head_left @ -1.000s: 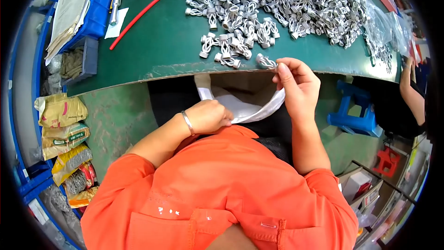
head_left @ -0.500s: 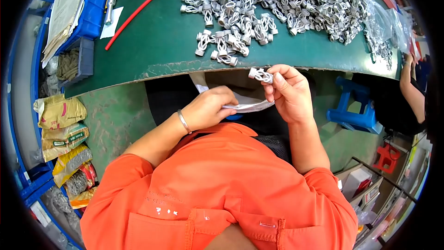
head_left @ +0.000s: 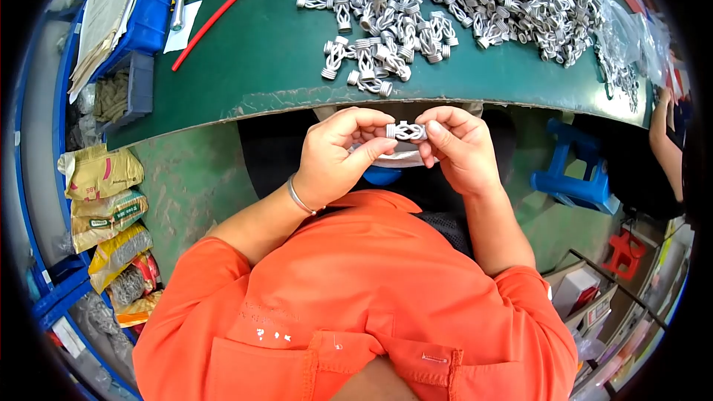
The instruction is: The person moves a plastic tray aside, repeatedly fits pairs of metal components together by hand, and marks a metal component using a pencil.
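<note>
A small grey piece (head_left: pixel 407 131), with ribbed ends and open looping strands in its middle, is held level in front of the table edge. My left hand (head_left: pixel 334 152) pinches its left end between thumb and fingers. At the other end, the thumb and fingers of my right hand (head_left: pixel 469 150) are closed on it. Just beyond my hands, a small cluster of similar grey pieces (head_left: pixel 369 59) lies on the green table (head_left: pixel 245 52). Below the piece, a whitish thing (head_left: pixel 405 159) at my lap is partly hidden by my hands.
A large heap of grey pieces (head_left: pixel 512 7) covers the table's far right. A red rod (head_left: pixel 215 24) and a blue bin (head_left: pixel 152 18) are at the left. A blue stool (head_left: pixel 572 171) stands right, near another person's arm (head_left: pixel 663 145).
My left hand has risen from the whitish thing at my lap and now grips the left end of the piece. My right hand has lowered it slightly and turned it level.
</note>
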A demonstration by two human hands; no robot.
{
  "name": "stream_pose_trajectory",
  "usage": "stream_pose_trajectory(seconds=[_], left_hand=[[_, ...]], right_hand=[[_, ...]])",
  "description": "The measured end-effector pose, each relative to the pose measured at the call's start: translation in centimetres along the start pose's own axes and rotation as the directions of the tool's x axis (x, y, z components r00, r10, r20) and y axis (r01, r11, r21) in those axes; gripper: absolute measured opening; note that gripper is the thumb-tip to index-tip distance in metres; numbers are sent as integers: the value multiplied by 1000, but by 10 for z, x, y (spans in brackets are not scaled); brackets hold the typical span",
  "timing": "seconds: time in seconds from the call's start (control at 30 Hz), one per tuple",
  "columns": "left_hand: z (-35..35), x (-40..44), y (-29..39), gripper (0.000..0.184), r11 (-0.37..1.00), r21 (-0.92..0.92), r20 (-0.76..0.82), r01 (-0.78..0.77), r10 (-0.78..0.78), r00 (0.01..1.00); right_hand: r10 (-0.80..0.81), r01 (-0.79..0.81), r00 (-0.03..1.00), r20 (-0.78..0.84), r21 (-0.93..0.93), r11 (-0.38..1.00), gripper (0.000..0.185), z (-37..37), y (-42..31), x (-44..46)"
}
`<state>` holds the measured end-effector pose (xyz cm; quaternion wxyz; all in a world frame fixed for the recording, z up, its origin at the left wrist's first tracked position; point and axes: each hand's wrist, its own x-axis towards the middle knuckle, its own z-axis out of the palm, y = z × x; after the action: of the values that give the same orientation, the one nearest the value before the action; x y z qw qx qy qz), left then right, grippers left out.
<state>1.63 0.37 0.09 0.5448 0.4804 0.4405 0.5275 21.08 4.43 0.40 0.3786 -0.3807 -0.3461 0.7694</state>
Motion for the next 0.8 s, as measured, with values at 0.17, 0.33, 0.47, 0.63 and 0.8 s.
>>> stream_pose_trajectory(seconds=[0.17, 0.33, 0.47, 0.63, 0.8], left_hand=[[-3, 0, 5, 23, 996, 90, 51, -21, 17, 999], [-3, 4, 7, 21, 957, 201, 22, -208, 208, 978], [-2, 1, 14, 21, 968, 143, 50, -207, 202, 978], [-2, 2, 8, 21, 940, 206, 28, -273, 274, 961], [-3, 1, 5, 22, 929, 224, 35, -296, 295, 955]], right_hand=[[20, -21, 999, 40, 24, 999, 15, -2, 2, 2], [-119, 114, 988, 94, 52, 992, 12, -3, 5, 4], [-460, 464, 885, 67, -55, 884, 17, 7, 10, 4], [-520, 522, 852, 57, -157, 838, 34, 10, 10, 0], [-520, 521, 853, 50, -158, 839, 36, 13, 13, -2]])
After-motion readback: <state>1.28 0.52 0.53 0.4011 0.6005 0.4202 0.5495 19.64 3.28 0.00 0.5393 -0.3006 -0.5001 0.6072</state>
